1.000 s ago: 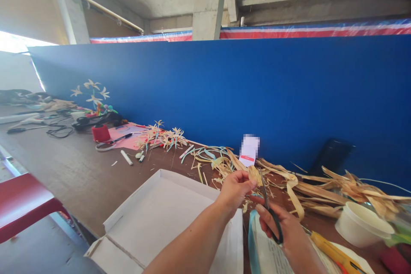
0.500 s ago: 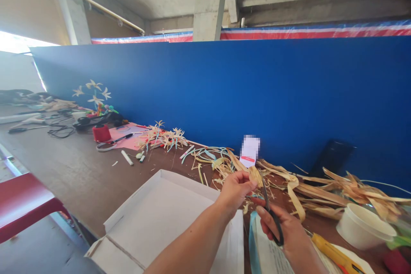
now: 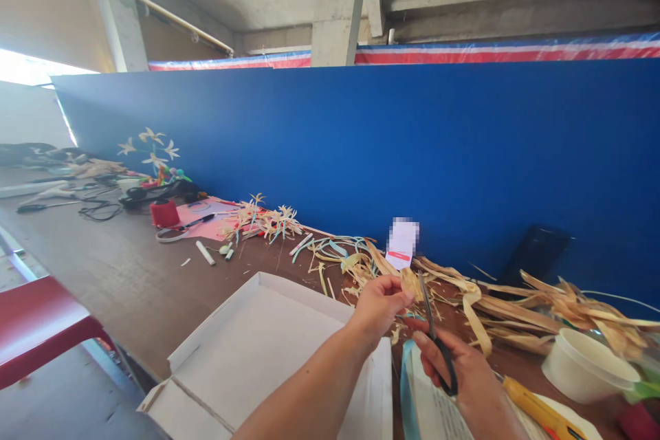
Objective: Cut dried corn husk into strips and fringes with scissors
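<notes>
My left hand (image 3: 380,304) pinches a small yellowish piece of dried husk (image 3: 410,283) between thumb and fingertips. Black-handled scissors (image 3: 432,323) are in my right hand (image 3: 461,371), with the fingers wrapped round the handles. The blades point up and stand right beside the husk's right edge; whether they touch it I cannot tell. Beneath my hands, loose husk strips (image 3: 477,302) and scraps lie along the back of the brown table (image 3: 128,275). Under my right wrist is a printed sheet or booklet (image 3: 430,405) with a light-blue edge.
An open white box (image 3: 268,344) sits left of my hands. A cream tub (image 3: 588,364) and a yellow tool (image 3: 541,412) lie on the right. Husk flowers (image 3: 276,220), a white marker (image 3: 205,253) and a red block (image 3: 164,213) are further left. A blue partition (image 3: 335,137) bounds the back.
The view has shifted very slightly. Both hands keep practically the same pose, with the husk piece and scissors still held close together.
</notes>
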The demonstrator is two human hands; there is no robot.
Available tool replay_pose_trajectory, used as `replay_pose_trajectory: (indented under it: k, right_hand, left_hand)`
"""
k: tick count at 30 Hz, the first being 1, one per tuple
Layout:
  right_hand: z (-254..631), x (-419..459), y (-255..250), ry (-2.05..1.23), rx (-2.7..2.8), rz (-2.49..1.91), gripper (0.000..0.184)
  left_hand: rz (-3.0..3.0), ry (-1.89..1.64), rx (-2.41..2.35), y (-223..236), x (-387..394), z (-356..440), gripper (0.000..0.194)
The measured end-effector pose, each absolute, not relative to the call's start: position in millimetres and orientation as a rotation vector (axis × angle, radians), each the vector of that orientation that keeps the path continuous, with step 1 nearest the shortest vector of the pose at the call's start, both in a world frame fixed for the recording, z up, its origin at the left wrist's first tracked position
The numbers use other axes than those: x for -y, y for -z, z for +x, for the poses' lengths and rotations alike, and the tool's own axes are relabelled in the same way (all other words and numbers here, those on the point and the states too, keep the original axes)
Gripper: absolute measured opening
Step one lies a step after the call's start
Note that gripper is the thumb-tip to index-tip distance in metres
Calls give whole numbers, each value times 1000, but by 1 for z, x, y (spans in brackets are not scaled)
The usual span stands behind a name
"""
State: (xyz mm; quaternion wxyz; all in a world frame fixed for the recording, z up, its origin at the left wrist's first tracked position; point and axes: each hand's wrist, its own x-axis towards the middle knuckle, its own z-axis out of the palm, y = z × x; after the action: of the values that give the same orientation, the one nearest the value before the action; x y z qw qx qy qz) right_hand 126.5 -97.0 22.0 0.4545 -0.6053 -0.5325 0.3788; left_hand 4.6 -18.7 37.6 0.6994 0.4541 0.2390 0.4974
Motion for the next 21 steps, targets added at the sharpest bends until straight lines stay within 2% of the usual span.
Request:
replay_pose_trajectory:
  k: [21]
  right_hand:
    - [126, 105, -24, -970, 1385, -1398, 53]
  left_hand:
    - [1168, -967, -540, -32, 8, -6, 41]
